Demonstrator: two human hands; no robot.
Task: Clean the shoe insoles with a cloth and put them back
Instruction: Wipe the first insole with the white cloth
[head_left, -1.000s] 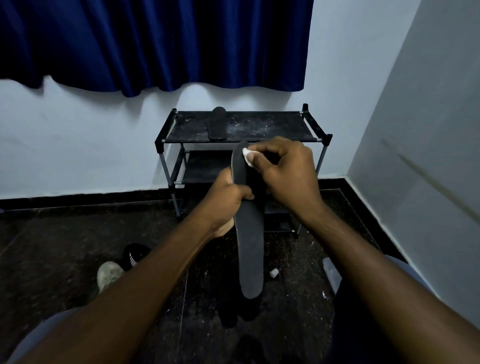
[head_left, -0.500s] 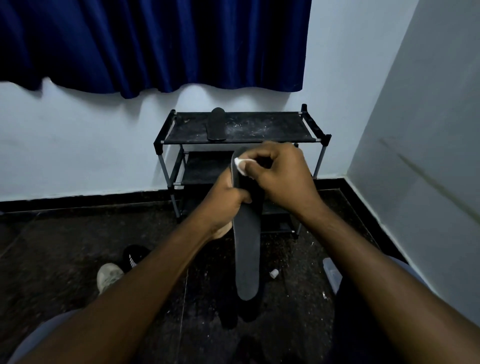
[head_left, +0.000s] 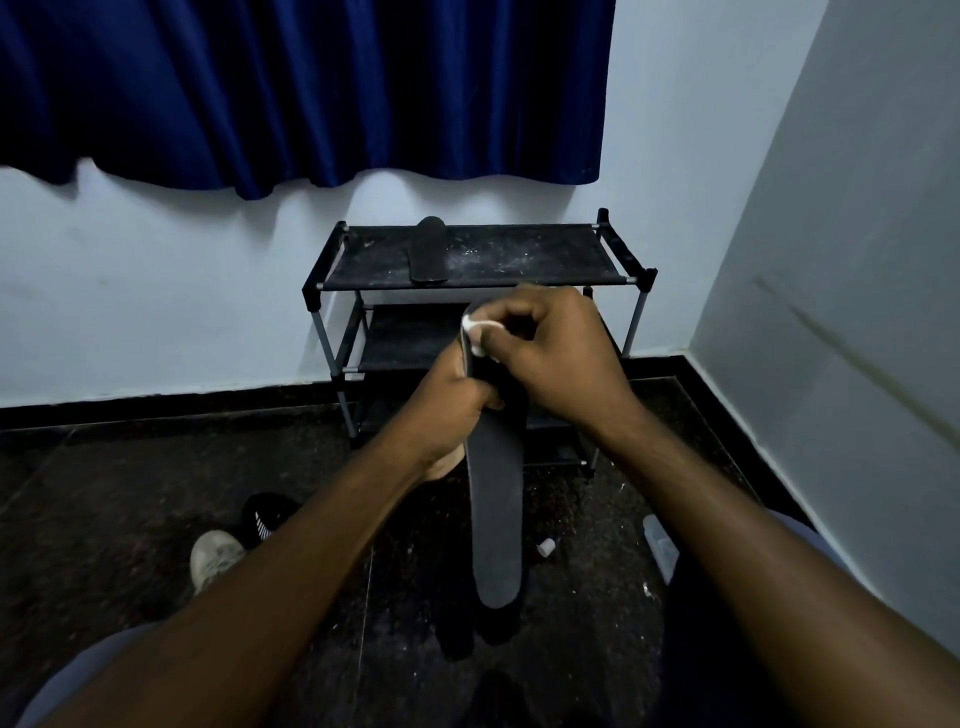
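change: right hand and white cloth slid slightly down-left at the insole top
left hand: clamped round insole's upper part
right hand: pinching cloth against insole
second insole: flat on shoe rack top

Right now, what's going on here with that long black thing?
A person is cleaning a black insole. The left hand grips it near its upper part, while the right hand pinches a small white cloth against its top end. A second insole lies on the top shelf of the rack by the wall.
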